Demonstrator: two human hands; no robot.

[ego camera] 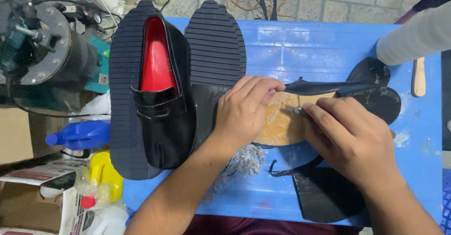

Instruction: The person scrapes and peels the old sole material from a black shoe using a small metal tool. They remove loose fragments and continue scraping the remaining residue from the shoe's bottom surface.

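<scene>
My left hand [245, 109] presses down on a shoe lying sole-up [278, 124], its tan glue-stained bottom showing, while the fingers pinch back a black strip of leather [324, 87]. My right hand [350, 138] holds a small metal blade [293, 109] against the tan bottom beside the strip. A glossy black loafer with red lining [159, 103] rests on a ribbed black sole [126, 98] to the left. A second ribbed sole [216, 42] lies beside it.
The blue table [329, 42] carries black leather pieces [376, 89], a black offcut [324, 195] and pale scrapings [244, 162]. Another person's white sleeve [413, 37] and a wooden stick [418, 77] are at right. A machine [44, 47], blue bottle [80, 135] and yellow container [105, 174] stand left.
</scene>
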